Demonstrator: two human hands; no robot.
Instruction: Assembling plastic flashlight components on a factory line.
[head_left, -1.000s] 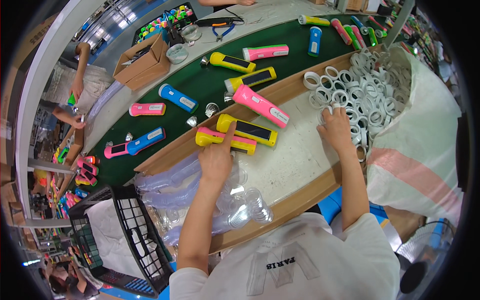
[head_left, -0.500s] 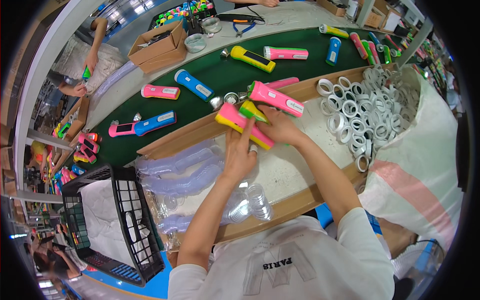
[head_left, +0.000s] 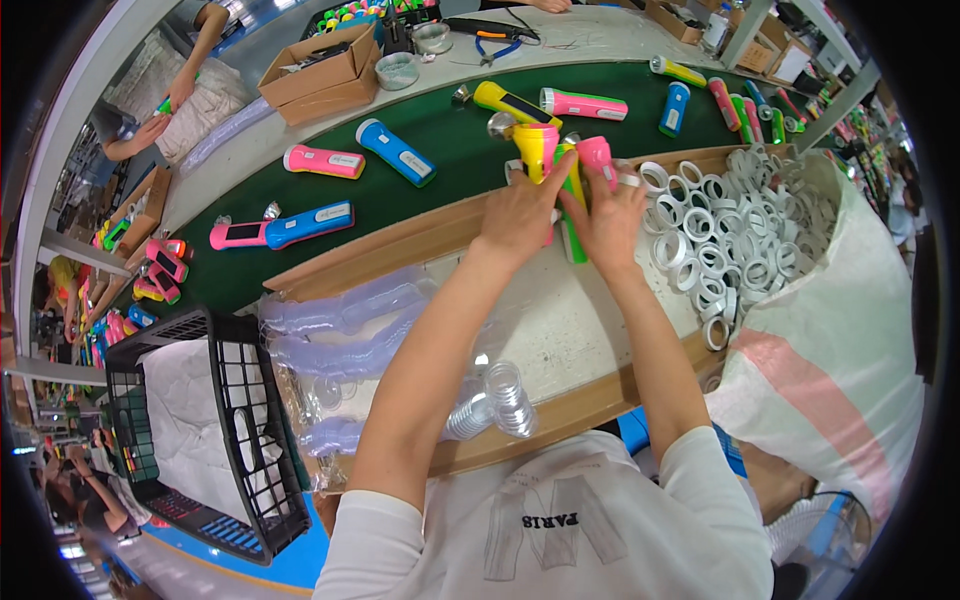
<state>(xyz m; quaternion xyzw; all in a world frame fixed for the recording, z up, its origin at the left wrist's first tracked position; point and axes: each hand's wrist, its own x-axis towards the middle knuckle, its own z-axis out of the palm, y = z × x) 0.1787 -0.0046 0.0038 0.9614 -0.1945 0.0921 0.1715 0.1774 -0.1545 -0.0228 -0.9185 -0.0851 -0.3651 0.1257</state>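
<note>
At the tray's (head_left: 385, 250) far edge, we seem to be bunching the yellow flashlight (head_left: 537, 145) gripped in our left hand (head_left: 515, 222), the pink flashlight (head_left: 596, 154) at our curled right hand (head_left: 608, 225) and the green flashlight (head_left: 575, 245) between; shifting them calls for steadiness.

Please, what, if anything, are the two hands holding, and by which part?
The left hand and right hand seem to hold flashlights by their bodies, below the heads; exact grips are hidden.

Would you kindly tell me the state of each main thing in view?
Left hand, at the green flashlight, grip unclear.
Right hand, at its other side, grip unclear.
Loose flashlights, lying on the green belt.
Cardboard box, open, part-filled.
Black crate, open, white sheeting inside.
White rings, loose, heaped.
Clear discs, nested, stack tipped over.
Pliers, handles spread.
White sack, rumpled.
</note>
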